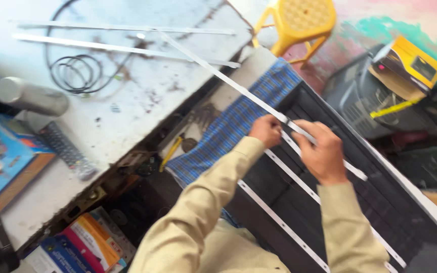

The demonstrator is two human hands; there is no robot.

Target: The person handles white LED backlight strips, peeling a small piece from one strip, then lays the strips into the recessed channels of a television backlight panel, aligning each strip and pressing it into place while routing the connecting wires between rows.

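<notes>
A long thin white strip (213, 71) runs diagonally from the white table down over a dark flat panel (410, 212). My left hand (266, 130) pinches this strip near the panel's upper edge. My right hand (321, 151) grips the same strip just to the right, fingers curled over it. Two more white strips (279, 222) lie along the dark panel below my hands. A blue checked cloth (238, 119) lies under the panel's upper left end. Both arms wear beige sleeves.
On the white table (127, 111) lie two more strips (122, 48), a coiled black cable (77, 71), a metal cylinder (29, 96), a remote control (67, 149) and a blue box (1, 156). A yellow plastic stool (302, 23) stands beyond. A yellow box (408, 63) rests on dark equipment at right.
</notes>
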